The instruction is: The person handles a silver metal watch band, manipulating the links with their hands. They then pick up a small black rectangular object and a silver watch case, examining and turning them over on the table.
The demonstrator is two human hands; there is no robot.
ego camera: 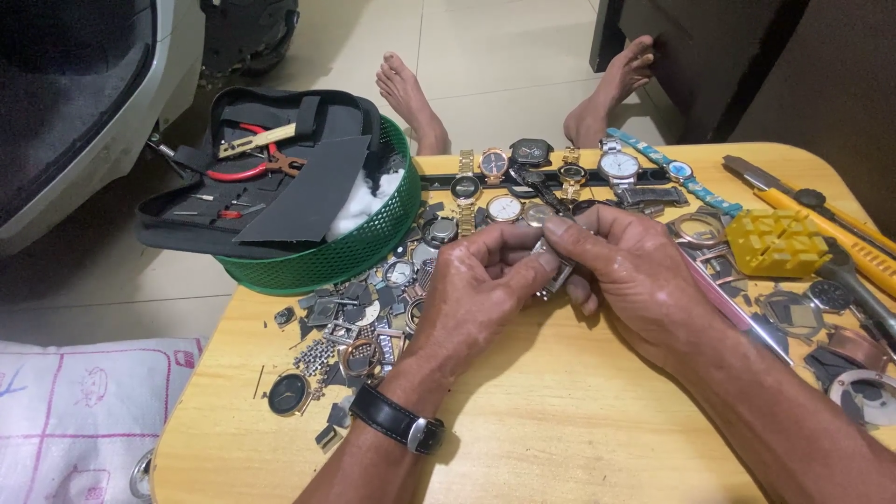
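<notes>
Two hands meeting mid-worktop (560,439), left hand (481,280) and right hand (625,271) fingers pinching a small metal watch part (553,273), row of wristwatches (560,173) at twelve o'clock, green basket (350,252) at ten o'clock.

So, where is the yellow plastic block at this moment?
In the head view, the yellow plastic block lies on the right side of the wooden table, just right of the right hand, beside the yellow-handled knife.
</notes>
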